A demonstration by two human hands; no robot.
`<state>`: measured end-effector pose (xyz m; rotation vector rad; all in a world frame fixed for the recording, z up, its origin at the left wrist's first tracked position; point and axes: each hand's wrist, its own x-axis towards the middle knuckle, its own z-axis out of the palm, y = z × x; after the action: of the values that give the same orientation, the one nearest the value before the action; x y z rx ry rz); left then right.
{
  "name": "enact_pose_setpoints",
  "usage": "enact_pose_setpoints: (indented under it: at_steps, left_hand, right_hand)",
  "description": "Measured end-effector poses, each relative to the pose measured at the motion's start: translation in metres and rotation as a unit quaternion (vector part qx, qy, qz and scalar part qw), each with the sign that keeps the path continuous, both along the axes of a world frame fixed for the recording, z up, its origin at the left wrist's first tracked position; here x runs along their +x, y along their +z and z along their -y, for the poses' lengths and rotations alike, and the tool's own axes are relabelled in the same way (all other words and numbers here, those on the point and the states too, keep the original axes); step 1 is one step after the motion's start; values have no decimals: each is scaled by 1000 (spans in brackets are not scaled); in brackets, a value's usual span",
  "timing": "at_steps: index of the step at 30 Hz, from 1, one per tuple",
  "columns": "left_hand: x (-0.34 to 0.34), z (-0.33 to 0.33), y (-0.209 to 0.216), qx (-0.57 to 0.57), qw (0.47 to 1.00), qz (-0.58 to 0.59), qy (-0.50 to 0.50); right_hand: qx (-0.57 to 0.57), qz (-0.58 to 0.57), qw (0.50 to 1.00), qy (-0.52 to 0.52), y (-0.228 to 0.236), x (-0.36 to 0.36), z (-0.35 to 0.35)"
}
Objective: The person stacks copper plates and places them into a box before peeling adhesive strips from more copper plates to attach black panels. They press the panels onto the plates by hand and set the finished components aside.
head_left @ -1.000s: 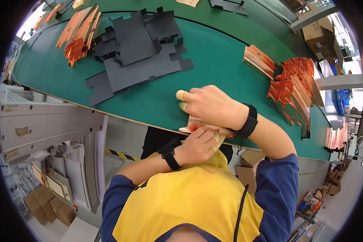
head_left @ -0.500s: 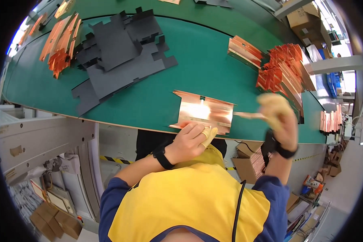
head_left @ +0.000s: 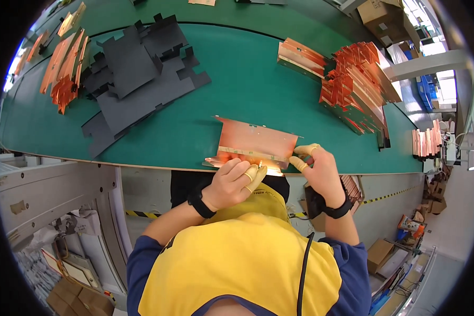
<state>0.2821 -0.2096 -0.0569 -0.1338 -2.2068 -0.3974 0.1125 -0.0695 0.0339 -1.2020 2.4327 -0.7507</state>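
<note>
A bent copper sheet point(head_left: 258, 138) lies at the near edge of the green table, with a pale strip point(head_left: 247, 152) running along its lower part. My left hand point(head_left: 231, 183) is closed on the sheet's near edge, the thumb and fingertips pressed together there. Beside the sheet's right edge is my right hand point(head_left: 321, 171), its thumb and forefinger apart at the strip's end. Nothing shows between them. Both hands wear yellowish finger covers on some fingers and a black band on the wrist.
Dark grey cut-out sheets point(head_left: 137, 79) lie stacked on the left of the table point(head_left: 242, 84). Copper parts point(head_left: 63, 66) stand at the far left; a larger pile point(head_left: 358, 84) lies at the right. A cardboard box point(head_left: 387, 23) sits at the back right.
My right hand has come back down to the sheet's right edge; the thin strip stretched between it and the sheet is no longer visible. My left hand keeps its hold, and the sheet's face is tilted differently.
</note>
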Motion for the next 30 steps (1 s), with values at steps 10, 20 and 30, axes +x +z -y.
enact_pose_setpoints:
  at_steps: [10,20,30]
  left_hand:
    - [1,-2,2,0,1000,1,11]
    - [-2,1,11,57,997,44,-5]
    - [-11,18,27,99,993,40,47]
  right_hand:
    - [-101,105,984,-106,-23,18,-3]
    - [-269,312,909,56,23,12,3]
    - [283,-249,926,-11,57,-27,-66]
